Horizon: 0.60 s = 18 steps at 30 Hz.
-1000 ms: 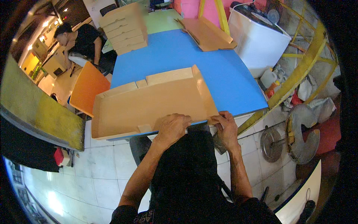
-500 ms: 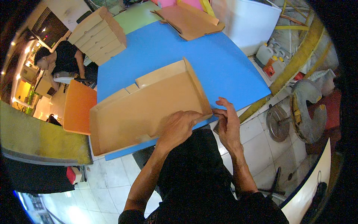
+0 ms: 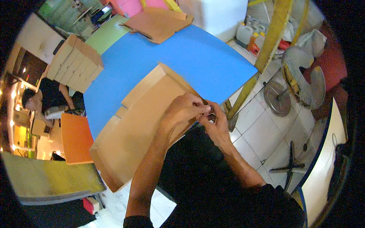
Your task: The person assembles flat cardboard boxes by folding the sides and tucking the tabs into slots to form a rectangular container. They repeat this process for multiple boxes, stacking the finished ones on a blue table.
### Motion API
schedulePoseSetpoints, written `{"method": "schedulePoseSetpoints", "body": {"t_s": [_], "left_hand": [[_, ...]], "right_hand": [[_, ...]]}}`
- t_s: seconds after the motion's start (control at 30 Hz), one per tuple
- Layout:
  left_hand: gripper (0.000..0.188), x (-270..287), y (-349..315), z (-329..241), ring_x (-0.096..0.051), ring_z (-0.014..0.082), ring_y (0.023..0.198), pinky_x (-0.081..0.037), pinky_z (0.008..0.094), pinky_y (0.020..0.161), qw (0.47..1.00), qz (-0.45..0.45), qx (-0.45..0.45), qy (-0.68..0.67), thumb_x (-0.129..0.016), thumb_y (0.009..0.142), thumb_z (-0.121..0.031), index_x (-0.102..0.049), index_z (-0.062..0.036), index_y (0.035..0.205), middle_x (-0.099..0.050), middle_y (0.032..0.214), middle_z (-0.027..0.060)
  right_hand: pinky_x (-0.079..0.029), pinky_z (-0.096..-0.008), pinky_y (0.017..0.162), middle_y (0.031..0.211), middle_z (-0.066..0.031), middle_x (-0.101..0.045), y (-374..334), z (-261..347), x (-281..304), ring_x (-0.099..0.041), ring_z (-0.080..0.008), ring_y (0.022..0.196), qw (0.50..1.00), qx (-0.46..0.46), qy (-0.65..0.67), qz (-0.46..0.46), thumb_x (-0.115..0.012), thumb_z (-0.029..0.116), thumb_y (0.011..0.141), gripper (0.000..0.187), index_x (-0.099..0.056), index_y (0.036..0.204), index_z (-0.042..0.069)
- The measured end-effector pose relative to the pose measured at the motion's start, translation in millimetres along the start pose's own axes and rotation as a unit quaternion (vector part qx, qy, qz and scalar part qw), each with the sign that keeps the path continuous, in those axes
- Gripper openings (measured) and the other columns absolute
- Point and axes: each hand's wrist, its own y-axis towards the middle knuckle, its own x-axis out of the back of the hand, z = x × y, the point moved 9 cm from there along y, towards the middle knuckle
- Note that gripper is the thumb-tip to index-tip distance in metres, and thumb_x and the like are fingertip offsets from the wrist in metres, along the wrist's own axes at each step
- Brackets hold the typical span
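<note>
Gripping, by the look of it, the near right corner of the cardboard box (image 3: 142, 110), with left hand (image 3: 180, 108) and right hand (image 3: 218, 127) closed there and fingertips nearly meeting; impossible to tell the exact fold pinched, for want of a view under the fingers. Likely light enough to slide or swivel at a nudge, so best steadied with one hand while working with the other. Probably thin and dry, with little slip under bare skin, yet easy to crease or tear at a cut tab. Stiffest, most likely, along the folded walls and at the corners; softer across the broad base, so better held by the ends, low down, than pressed in the middle. Lying open side up and slantwise on the blue table (image 3: 182, 57), at the near side, partly covered by the left forearm (image 3: 146, 171). Note, farther out, flat cardboard (image 3: 157, 22) at the far end, a stack of boxes (image 3: 76, 64) by the far left, and an orange chair (image 3: 78, 138) at the left side.
</note>
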Motion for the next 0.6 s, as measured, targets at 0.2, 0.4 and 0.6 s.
{"method": "schedulePoseSetpoints", "body": {"t_s": [0.2, 0.4, 0.6], "left_hand": [[0.02, -7, 12, 24, -0.061, 0.0124, 0.068, -0.048, 0.0271, 0.059, 0.987, 0.025, 0.036, -0.157, -0.076, 0.085, -0.02, -0.068, -0.0017, 0.082, -0.067, 0.076, 0.0054], [0.026, -8, 18, 36, -0.055, 0.0089, 0.062, -0.043, 0.0254, 0.054, 0.973, 0.02, 0.05, -0.223, -0.08, 0.082, -0.021, -0.065, -0.0014, 0.074, -0.063, 0.069, 0.0036], [0.021, -9, 19, 49, -0.054, 0.0076, 0.062, -0.042, 0.0228, 0.054, 0.976, -0.004, 0.09, -0.198, -0.074, 0.088, -0.02, -0.065, -0.0052, 0.076, -0.063, 0.071, 0.0005]], "right_hand": [[-0.048, -0.0226, 0.054, 0.093, -0.0042, -0.064, -9, -11, 11, -0.062, -0.0126, 0.077, 0.982, -0.121, 0.144, 0.007, -0.064, 0.004, 0.085, 0.053, -0.051, 0.136, 0.003], [-0.046, -0.0229, 0.046, 0.083, -0.0027, -0.059, -14, -24, 15, -0.058, -0.0108, 0.062, 0.934, -0.178, 0.291, -0.104, -0.066, -0.004, 0.083, 0.051, -0.049, 0.131, -0.003], [-0.045, -0.0221, 0.045, 0.076, -0.0015, -0.055, -8, -25, 10, -0.056, -0.0097, 0.056, 0.929, -0.168, 0.314, -0.104, -0.071, 0.0, 0.084, 0.046, -0.05, 0.124, -0.002]]}}
